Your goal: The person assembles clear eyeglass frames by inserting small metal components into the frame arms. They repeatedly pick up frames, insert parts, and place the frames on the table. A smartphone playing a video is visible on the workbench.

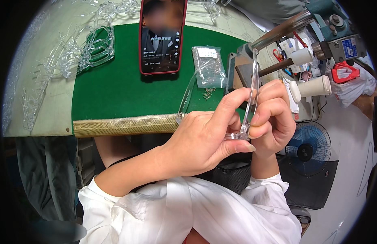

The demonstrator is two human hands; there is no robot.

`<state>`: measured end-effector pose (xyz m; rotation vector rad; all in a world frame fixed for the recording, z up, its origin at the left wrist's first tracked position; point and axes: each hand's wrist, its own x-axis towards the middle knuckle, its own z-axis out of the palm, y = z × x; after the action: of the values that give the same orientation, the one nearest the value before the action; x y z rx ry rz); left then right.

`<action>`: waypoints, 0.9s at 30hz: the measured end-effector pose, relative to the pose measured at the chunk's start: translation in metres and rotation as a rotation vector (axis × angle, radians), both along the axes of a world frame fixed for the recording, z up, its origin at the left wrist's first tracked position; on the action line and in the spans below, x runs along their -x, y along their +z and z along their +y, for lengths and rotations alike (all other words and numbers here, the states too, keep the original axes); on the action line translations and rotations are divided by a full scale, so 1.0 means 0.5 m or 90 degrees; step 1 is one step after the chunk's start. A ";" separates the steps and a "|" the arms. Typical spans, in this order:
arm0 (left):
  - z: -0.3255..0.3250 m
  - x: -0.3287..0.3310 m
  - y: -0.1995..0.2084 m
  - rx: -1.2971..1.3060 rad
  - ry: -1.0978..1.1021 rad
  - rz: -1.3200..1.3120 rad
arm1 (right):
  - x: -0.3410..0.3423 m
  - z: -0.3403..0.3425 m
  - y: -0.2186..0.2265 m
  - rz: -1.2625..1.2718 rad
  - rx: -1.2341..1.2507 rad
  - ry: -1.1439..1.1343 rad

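Observation:
A clear plastic eyeglass frame [254,81] is held between my two hands above the near edge of the green mat. My left hand [196,140] is closed around its front, the thumb below and the index finger reaching toward one temple. That temple points up and away, while the other one slants out beyond my left knuckles. With curled fingers, my right hand [273,116] pinches near the hinge of the upright temple. Most of the frame's front is hidden by my fingers. Beyond my hands lies a small pile of tiny metal parts [208,94], beside a clear zip bag [208,67] of similar pieces.
A phone in a red case [162,40] stands at the back of the green mat [111,93]. Many clear eyeglass frames [101,46] are heaped at the left. A green bench machine [338,36] reaches in from the right, above a blue fan [308,148].

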<state>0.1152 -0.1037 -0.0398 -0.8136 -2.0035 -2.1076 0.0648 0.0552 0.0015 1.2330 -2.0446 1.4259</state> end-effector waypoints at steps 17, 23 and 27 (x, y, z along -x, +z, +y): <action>0.001 0.008 0.001 -0.032 -0.051 -0.006 | 0.016 0.003 -0.001 -0.250 0.140 0.077; 0.002 0.006 0.006 -0.038 -0.091 -0.044 | 0.023 0.012 0.007 -0.287 0.130 0.102; -0.003 0.015 0.025 -0.066 -0.100 -0.055 | 0.008 0.009 0.009 -0.286 0.115 0.039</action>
<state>0.1079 -0.1051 -0.0272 -0.9046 -1.9089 -2.3495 0.0606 0.0600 0.0058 0.9735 -2.0969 2.0163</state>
